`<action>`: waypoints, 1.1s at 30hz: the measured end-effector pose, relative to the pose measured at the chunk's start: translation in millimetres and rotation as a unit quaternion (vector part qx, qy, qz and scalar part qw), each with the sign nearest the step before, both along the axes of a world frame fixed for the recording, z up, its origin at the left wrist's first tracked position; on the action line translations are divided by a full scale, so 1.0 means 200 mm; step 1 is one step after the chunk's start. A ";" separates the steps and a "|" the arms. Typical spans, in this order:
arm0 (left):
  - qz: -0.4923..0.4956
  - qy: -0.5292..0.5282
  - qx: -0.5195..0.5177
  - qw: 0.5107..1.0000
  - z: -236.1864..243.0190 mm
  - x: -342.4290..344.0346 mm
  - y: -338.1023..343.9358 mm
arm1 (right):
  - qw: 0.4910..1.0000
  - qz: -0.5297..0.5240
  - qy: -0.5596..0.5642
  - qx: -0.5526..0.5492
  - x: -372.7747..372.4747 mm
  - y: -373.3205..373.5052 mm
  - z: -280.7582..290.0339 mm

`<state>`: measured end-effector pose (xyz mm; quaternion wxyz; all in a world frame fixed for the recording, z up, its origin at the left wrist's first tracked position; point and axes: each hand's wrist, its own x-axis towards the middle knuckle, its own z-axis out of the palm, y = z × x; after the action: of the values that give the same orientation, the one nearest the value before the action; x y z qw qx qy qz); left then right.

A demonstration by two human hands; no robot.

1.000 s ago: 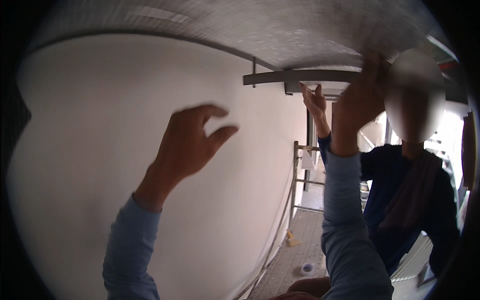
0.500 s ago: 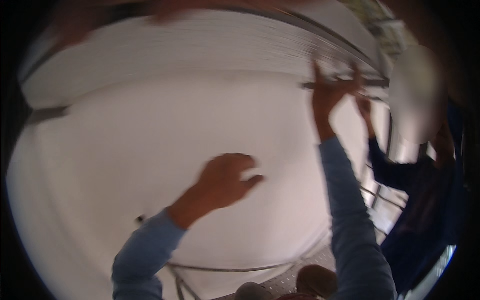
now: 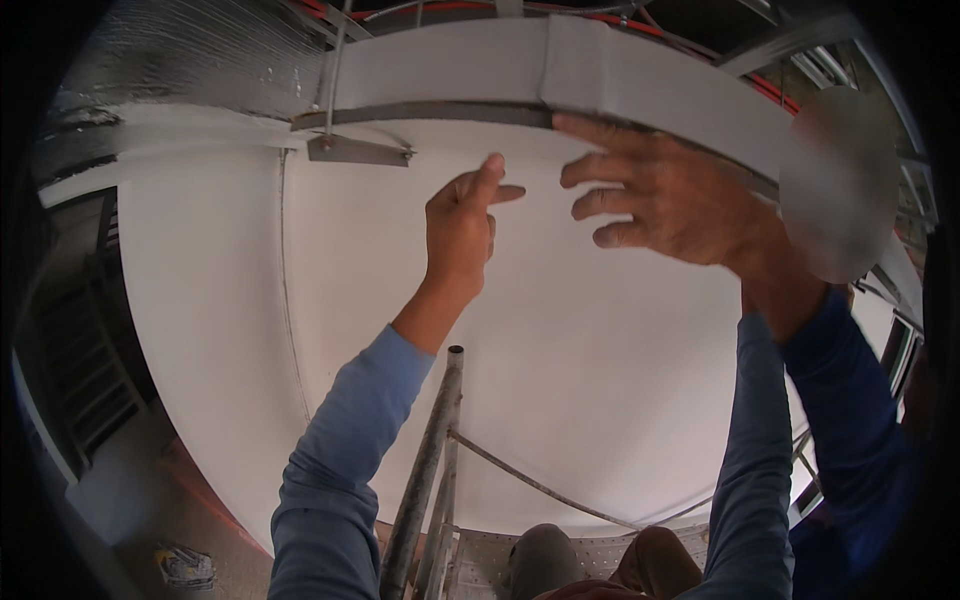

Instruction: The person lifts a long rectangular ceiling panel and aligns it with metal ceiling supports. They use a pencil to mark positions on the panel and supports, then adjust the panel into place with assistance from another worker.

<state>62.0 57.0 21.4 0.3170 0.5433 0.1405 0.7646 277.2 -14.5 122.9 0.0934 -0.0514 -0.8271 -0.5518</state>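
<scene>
My left hand (image 3: 458, 225) is raised before a white wall (image 3: 580, 330), thumb up and one finger pointing right, the others curled. Nothing shows in its grasp. Up and to its left is a grey metal bracket (image 3: 358, 152) under a dark-edged strip (image 3: 440, 110). My right arm (image 3: 755, 440), in a light blue sleeve, reaches up at the right. A co-worker's arm covers my right hand, so its fingers and anything in them are hidden. The co-worker's hand (image 3: 665, 195) spreads its fingers, one fingertip at the strip's lower edge.
A scaffold pole (image 3: 430, 470) rises beside my left forearm, with a thin diagonal brace (image 3: 545, 488). Below lies a perforated metal platform (image 3: 490, 560). A pale boxed band (image 3: 450, 65) crosses the top, with shiny foil (image 3: 200, 70) to its left. The co-worker's dark blue sleeve (image 3: 845, 370) crowds the right side.
The view has swung, bringing the bracket and scaffold pole into sight. My left hand has risen. My right hand, visible before, is now behind the co-worker's arm, which has come across from the right.
</scene>
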 end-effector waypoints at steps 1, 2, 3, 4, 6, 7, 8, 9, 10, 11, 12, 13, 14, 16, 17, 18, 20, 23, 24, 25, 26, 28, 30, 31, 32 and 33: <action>0.006 0.002 0.000 1.000 0.07 -0.02 -0.02 | 1.000 -0.011 0.023 -0.009 0.00 0.02 -0.01; 0.008 0.007 0.011 1.000 0.12 -0.03 -0.04 | 0.998 0.010 0.016 0.053 0.01 0.05 -0.01; -0.002 0.016 -0.003 1.000 0.16 -0.03 -0.06 | 0.996 0.012 0.026 0.083 0.02 0.07 -0.01; -0.016 0.029 -0.005 0.999 0.20 -0.02 -0.07 | 0.992 0.004 0.042 0.115 0.02 0.11 -0.01; -0.050 0.060 -0.038 0.996 0.25 0.01 -0.09 | 0.988 0.044 0.109 0.098 0.01 0.15 -0.03; -0.067 0.072 -0.044 0.994 0.27 0.03 -0.10 | 0.986 0.020 0.141 0.086 0.01 0.16 -0.03; -0.080 0.077 -0.059 0.992 0.28 0.05 -0.10 | 0.983 -0.006 0.176 0.057 0.01 0.17 -0.05; -0.096 0.090 -0.067 0.989 0.29 0.06 -0.10 | 0.980 -0.012 0.183 0.071 0.01 0.18 -0.06; -0.110 0.085 -0.072 0.988 0.31 0.08 -0.10 | 0.974 0.002 0.159 0.159 0.00 0.19 -0.07; -0.101 0.085 -0.074 0.988 0.31 0.08 -0.09 | 0.977 0.013 0.188 0.102 0.01 0.19 -0.08; -0.094 0.089 -0.074 0.989 0.31 0.09 -0.09 | 0.976 0.013 0.215 0.037 0.01 0.20 -0.10; -0.076 0.080 -0.079 0.991 0.31 0.09 -0.10 | 0.975 0.031 0.221 0.014 0.01 0.21 -0.10; -0.063 0.086 -0.081 0.991 0.30 0.08 -0.10 | 0.973 0.049 0.227 -0.009 0.01 0.22 -0.11; -0.027 0.082 -0.077 0.993 0.29 0.06 -0.12 | 0.972 0.105 0.207 0.033 0.00 0.24 -0.10; 0.003 0.049 -0.090 0.995 0.28 0.03 -0.13 | 0.970 0.126 0.200 0.055 -0.01 0.25 -0.10; 0.024 0.024 -0.089 0.995 0.28 -0.01 -0.13 | 0.969 0.128 0.197 0.078 -0.01 0.25 -0.10; 0.063 -0.023 -0.102 0.992 0.29 -0.09 -0.14 | 0.968 0.121 0.187 0.117 -0.01 0.25 -0.09; 0.091 -0.053 -0.101 0.989 0.32 -0.18 -0.15 | 0.968 0.093 0.162 0.169 0.00 0.22 -0.09; 0.085 -0.058 -0.087 0.991 0.33 -0.19 -0.15 | 0.965 0.080 0.155 0.198 0.00 0.21 -0.08; 0.062 -0.049 -0.101 0.992 0.33 -0.19 -0.15 | 0.964 0.066 0.147 0.211 0.00 0.19 -0.08; 0.039 -0.038 -0.113 0.992 0.34 -0.18 -0.16 | 0.964 0.052 0.128 0.229 0.00 0.18 -0.07; 0.010 -0.001 -0.127 0.992 0.34 -0.14 -0.17 | 0.970 0.038 0.088 0.224 0.01 0.16 -0.05; 0.003 0.055 -0.125 0.991 0.34 -0.09 -0.19 | 0.981 -0.021 0.068 0.178 0.02 0.13 -0.05; -0.007 0.063 -0.128 0.990 0.35 -0.06 -0.20 | 0.988 -0.032 0.055 0.142 0.02 0.12 -0.04; -0.018 0.072 -0.128 0.989 0.35 -0.04 -0.20 | 0.989 -0.021 0.050 0.135 0.03 0.10 -0.04; -0.028 0.080 -0.131 0.988 0.35 -0.02 -0.20 | 0.987 -0.010 0.046 0.153 0.04 0.09 -0.03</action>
<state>58.2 17.9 92.3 0.3949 0.5601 0.2493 0.6843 284.7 3.1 116.2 0.1329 -0.0701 -0.7272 -0.6698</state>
